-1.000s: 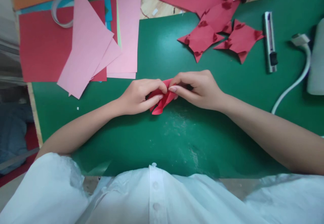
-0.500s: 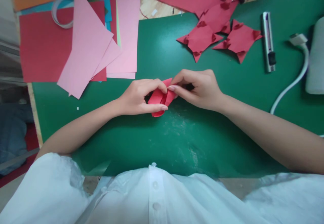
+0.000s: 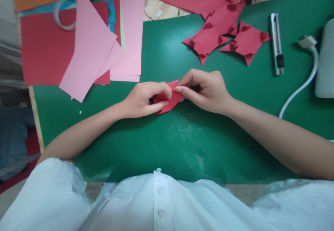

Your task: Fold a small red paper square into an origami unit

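Centre frame, on the green mat | your left hand and right hand pinch the folded red paper | uneven finger pressure could skew or tear the crease.

The person wears a white buttoned shirt, apparently short-sleeved, leaving both forearms bare.

A single head-worn camera looked forward and steeply down from close range, over a white shirt filling the bottom of the frame. A green mat spread across the middle, both forearms entering from the lower corners. Stacked paper sheets sat upper left, a white cable at the right edge.
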Demonstrator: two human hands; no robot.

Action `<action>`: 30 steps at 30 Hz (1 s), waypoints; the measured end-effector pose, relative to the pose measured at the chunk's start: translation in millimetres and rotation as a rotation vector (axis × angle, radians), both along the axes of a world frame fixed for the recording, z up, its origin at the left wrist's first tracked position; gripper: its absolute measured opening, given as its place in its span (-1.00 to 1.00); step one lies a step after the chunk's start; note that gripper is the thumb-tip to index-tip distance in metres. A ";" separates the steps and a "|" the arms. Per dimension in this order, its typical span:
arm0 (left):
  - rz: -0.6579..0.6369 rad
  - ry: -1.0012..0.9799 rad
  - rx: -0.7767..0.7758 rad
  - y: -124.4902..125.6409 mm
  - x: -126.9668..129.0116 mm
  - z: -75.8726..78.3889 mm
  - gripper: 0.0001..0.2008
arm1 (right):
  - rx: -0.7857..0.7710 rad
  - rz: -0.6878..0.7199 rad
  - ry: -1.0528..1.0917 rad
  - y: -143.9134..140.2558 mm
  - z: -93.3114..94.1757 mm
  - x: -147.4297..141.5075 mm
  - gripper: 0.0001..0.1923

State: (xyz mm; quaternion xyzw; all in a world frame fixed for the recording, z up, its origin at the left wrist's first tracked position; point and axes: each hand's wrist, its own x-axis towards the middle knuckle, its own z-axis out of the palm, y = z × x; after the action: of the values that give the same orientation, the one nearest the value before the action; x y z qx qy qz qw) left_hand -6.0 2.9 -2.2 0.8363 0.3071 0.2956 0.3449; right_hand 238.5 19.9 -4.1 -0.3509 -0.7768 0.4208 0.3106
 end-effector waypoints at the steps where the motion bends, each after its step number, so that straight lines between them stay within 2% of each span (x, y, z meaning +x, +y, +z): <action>1: -0.019 0.002 0.013 0.6 0.2 -0.2 -0.91 | 0.004 -0.002 -0.010 0.0 -0.8 0.5 -0.61; 4: -0.070 0.011 0.045 2.0 0.2 -1.1 -0.85 | 0.023 0.001 -0.050 0.0 -3.4 2.0 -0.61; 8: -0.083 -0.045 0.039 2.5 -1.0 -1.8 -0.87 | 0.030 0.011 -0.062 0.0 -3.8 2.3 -0.60; 13: -0.044 -0.171 -0.245 1.2 -2.8 0.9 -0.89 | 0.001 0.039 -0.009 1.8 2.1 1.4 -0.53; 17: 0.026 -0.230 -0.342 0.9 -2.0 1.4 -0.92 | 0.025 0.138 -0.060 4.3 5.9 1.8 -0.43; 23: 0.113 -0.195 -0.347 2.2 0.0 0.6 -0.80 | 0.204 0.255 -0.140 5.5 1.1 2.6 -0.43; 30: 0.099 -0.175 -0.305 2.6 -0.4 -0.3 -0.70 | 0.232 0.261 -0.141 5.7 -3.8 3.4 -0.51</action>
State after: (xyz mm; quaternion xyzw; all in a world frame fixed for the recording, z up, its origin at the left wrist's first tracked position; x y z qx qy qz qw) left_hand -6.4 5.5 -2.6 0.7292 0.3582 0.3337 0.4782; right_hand 241.9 25.6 -7.9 -0.2376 -0.8788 0.3395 0.2367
